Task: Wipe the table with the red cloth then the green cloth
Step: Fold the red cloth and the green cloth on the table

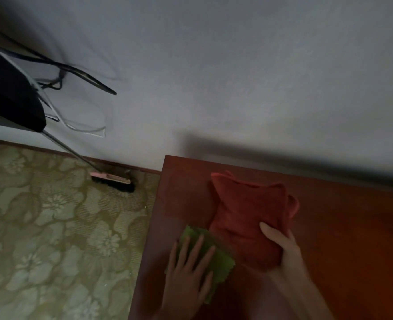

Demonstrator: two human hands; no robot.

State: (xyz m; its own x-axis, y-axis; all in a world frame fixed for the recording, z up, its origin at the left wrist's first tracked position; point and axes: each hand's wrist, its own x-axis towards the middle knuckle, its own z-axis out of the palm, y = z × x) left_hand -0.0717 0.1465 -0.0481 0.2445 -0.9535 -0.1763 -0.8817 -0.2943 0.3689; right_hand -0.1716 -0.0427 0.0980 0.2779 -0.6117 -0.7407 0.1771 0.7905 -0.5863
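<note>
Head view: the red cloth (pixel 248 218) lies bunched on the table (pixel 343 227), gripped at its near end by the right hand (pixel 281 248) — the left hand (pixel 188 273) is pressed flat, fingers spread, on the green cloth (pixel 221 259) beside it. Broad, overlapping strokes are best made with the red cloth first — the green kept pinned aside.

The table (pixel 352 239) is reddish-brown wood. A red cloth (pixel 248 218) and a green cloth (pixel 221 262) lie on it, touching.

A rumpled red cloth (pixel 248 218) lay near the far left corner of the reddish-brown table (pixel 352 227), with a flat green cloth (pixel 223 262) touching its near left side.
</note>
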